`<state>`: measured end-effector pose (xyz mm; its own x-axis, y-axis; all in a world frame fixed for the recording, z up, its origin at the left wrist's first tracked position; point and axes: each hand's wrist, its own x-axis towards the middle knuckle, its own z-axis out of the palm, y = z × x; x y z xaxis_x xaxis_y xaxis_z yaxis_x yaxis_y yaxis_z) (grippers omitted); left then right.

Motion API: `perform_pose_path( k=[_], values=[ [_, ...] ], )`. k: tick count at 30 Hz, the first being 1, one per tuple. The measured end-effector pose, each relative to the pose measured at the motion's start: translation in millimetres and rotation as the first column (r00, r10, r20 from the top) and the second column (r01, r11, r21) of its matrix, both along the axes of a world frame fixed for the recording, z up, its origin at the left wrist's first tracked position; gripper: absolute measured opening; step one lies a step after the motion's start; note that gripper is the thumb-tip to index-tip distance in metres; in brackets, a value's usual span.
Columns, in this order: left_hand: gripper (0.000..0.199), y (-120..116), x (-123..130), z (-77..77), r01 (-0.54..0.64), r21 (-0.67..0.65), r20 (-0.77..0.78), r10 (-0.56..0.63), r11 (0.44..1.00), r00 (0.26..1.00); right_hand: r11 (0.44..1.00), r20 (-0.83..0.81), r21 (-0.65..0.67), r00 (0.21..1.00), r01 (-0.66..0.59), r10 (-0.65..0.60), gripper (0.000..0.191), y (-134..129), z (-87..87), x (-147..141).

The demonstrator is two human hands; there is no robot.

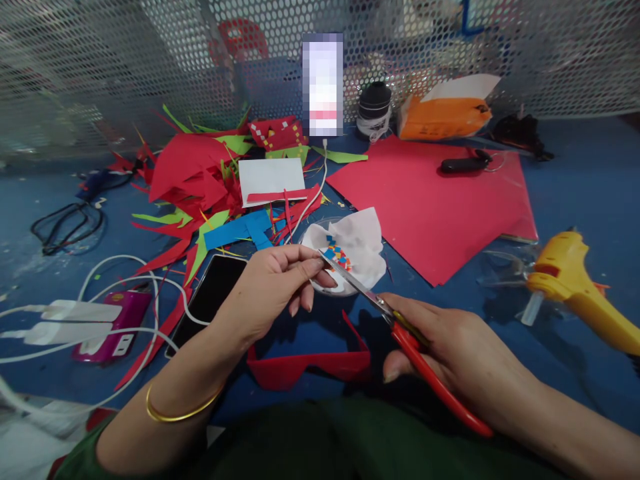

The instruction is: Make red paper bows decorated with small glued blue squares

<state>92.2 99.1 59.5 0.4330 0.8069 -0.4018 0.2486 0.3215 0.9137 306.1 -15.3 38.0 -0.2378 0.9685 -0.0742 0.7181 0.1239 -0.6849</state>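
Observation:
My left hand [280, 283] is pinched closed above a small dish lined with white tissue [367, 230]; whatever is between thumb and forefinger is too small to make out. Red-handled scissors [425, 373] are held in my right hand [450, 340], their blades pointing up and left so that the tips meet my left fingertips. Small blue, red and yellow paper bits [337, 255] lie on the tissue behind the blades. Below my hands, near the table's front edge, rests a red paper glasses-shaped frame [285, 373].
Red and green paper scraps [200, 173] and a white card [273, 179] lie back left. Red sheets [430, 207] are at right, beside a yellow glue gun [565, 267]. A black phone [213, 287] and cabled purple power bank [120, 327] sit left. A lit phone [323, 87] stands behind.

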Motion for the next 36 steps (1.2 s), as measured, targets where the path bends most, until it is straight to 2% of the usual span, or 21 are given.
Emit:
perform_pose_path(
  k=[7,29,32,36],
  values=[
    [0.015,-0.1,-1.2,0.8,-0.019,-0.005,-0.011,0.019,1.000,1.000,1.000,-0.014,-0.001,1.000,0.026,-0.026,0.050,-0.1,0.7,0.0],
    [0.016,1.9,-0.7,0.6,-0.011,-0.014,-0.033,0.011,1.000,0.999,0.989,-0.070,-0.138,0.995,0.054,-0.064,0.032,-0.8,-2.0,0.1],
    [0.017,1.8,0.1,1.6,-0.017,-0.009,-0.042,0.017,1.000,0.999,0.990,-0.038,-0.118,0.996,0.073,-0.078,0.034,-0.4,-1.6,0.0],
    [0.014,1.4,0.5,2.2,-0.035,0.008,-0.022,0.035,0.999,0.999,0.996,0.025,0.004,0.996,0.085,-0.085,0.046,0.8,0.8,0.9]
  ],
)
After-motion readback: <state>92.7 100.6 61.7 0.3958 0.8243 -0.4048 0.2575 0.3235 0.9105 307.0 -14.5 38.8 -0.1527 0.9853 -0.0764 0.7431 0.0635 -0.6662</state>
